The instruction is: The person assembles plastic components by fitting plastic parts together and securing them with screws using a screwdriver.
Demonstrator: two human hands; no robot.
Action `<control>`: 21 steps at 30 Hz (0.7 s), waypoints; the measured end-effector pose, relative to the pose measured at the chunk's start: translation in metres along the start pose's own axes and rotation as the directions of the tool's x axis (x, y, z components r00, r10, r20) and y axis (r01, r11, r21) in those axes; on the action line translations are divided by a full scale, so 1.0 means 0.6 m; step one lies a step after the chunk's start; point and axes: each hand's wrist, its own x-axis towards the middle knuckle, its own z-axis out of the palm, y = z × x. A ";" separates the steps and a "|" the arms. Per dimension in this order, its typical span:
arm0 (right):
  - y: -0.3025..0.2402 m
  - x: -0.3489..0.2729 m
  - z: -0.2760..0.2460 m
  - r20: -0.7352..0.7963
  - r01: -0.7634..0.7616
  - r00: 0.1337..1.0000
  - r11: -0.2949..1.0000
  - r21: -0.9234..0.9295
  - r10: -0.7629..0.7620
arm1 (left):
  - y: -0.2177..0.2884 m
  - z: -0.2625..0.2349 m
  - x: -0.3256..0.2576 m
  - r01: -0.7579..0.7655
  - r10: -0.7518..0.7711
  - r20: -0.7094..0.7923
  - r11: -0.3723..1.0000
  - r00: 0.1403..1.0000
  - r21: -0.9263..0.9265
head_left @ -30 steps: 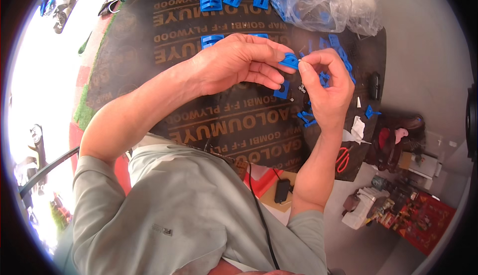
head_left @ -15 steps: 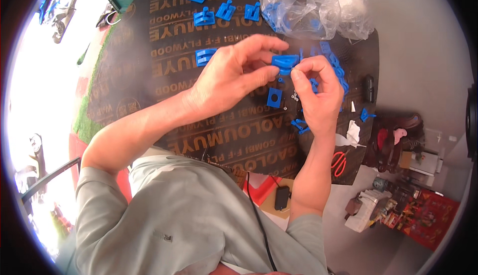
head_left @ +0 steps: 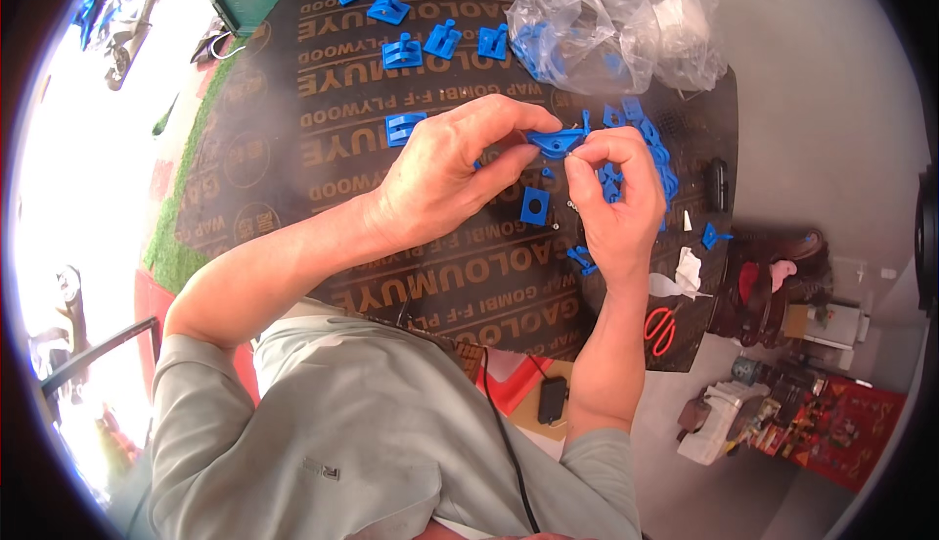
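Between thumb and fingers, my left hand (head_left: 445,163) grips a small blue plastic part (head_left: 555,144) with a hole through its side. The thumb and forefinger of my right hand (head_left: 621,188) pinch at that part's right end; whether they hold a smaller piece there is hidden. Just below lies a square blue plate (head_left: 535,205) with a round dark hole. Tiny metal nuts (head_left: 571,205) lie beside my right thumb. A blue slotted block (head_left: 405,129) rests left of my left hand, and a heap of blue parts (head_left: 657,154) sits behind my right hand.
Several blue assembled pieces (head_left: 401,51) stand along the far side of the dark plywood table (head_left: 323,178). A clear plastic bag (head_left: 587,31) with blue parts lies at the far right. Orange-handled scissors (head_left: 660,331), white paper scraps (head_left: 688,271) and a black tool (head_left: 718,183) line the right edge.
The blue part has turned in my fingers, so its side hole now shows. Both hands sit slightly lower in the picture.
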 end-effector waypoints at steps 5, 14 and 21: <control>-0.001 0.002 0.005 -0.040 0.147 0.987 0.981 -0.124 -0.154 | -0.001 0.002 0.001 -0.036 0.036 -0.001 0.998 0.999 0.051; 0.001 0.009 0.003 0.025 0.272 0.960 0.901 -0.339 -0.280 | -0.002 -0.003 0.003 0.042 -0.040 0.039 0.998 0.998 -0.051; -0.003 0.009 -0.002 0.047 0.280 0.958 0.882 -0.379 -0.284 | -0.004 -0.004 0.001 0.037 -0.036 0.043 0.999 0.998 -0.034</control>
